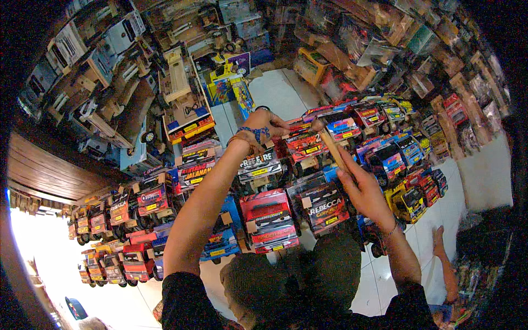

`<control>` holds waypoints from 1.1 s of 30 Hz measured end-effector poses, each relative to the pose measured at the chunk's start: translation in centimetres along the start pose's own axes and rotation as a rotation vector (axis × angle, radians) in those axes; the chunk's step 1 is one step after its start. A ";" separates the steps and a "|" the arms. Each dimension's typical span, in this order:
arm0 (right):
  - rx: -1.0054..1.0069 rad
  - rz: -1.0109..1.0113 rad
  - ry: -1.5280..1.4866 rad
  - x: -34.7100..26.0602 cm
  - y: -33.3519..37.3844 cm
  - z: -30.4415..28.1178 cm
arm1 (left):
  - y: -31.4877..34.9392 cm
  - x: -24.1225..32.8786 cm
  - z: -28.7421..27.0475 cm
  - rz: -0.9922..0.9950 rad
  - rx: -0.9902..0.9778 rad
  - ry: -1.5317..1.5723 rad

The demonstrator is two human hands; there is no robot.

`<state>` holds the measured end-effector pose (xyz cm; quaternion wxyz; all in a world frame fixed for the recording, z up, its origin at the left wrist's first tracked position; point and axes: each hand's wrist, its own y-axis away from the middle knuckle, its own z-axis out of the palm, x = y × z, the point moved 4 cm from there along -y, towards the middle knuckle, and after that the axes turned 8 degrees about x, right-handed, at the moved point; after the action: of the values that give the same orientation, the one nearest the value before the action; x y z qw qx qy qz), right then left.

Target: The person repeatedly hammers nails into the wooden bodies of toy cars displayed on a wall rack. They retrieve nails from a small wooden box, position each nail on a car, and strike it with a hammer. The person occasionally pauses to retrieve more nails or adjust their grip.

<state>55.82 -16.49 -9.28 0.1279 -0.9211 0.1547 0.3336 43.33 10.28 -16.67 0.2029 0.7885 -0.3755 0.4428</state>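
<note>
My right hand [366, 192] is closed round a wooden-handled hammer [331, 147], its blunt head up at the far end over a red toy truck [306, 147]. Across from it, my left hand [267, 123] reaches to the same truck's far left side. Its fingers are drawn together at the tips, and whatever they pinch is too small to make out. A patterned blue band circles my left wrist. Directly below my hands stand a black-fronted toy truck [324, 209] and a red toy truck [270, 220].
Rows of colourful toy trucks [137, 261] stand on the white tiled floor [379, 278]. An unfinished wooden truck [179, 82] and a yellow one [234, 82] lie beyond my left hand. Stacked truck bodies line both sides. Another person's bare limb [448, 272] shows at lower right.
</note>
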 end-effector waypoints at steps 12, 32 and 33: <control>0.074 -0.111 0.276 -0.3 -1.8 1.0 | -0.1 -0.1 0.1 0.011 0.017 -0.023; 0.043 -0.133 0.350 0.9 -1.9 1.9 | 0.5 0.8 0.1 0.000 0.027 -0.011; 0.042 -0.147 0.350 0.8 -1.9 1.8 | 0.5 0.8 0.1 -0.012 0.026 -0.015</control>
<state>56.07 -14.29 -10.93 0.1423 -0.9710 0.1138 0.1549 43.24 9.57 -16.08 0.1923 0.7965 -0.3665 0.4408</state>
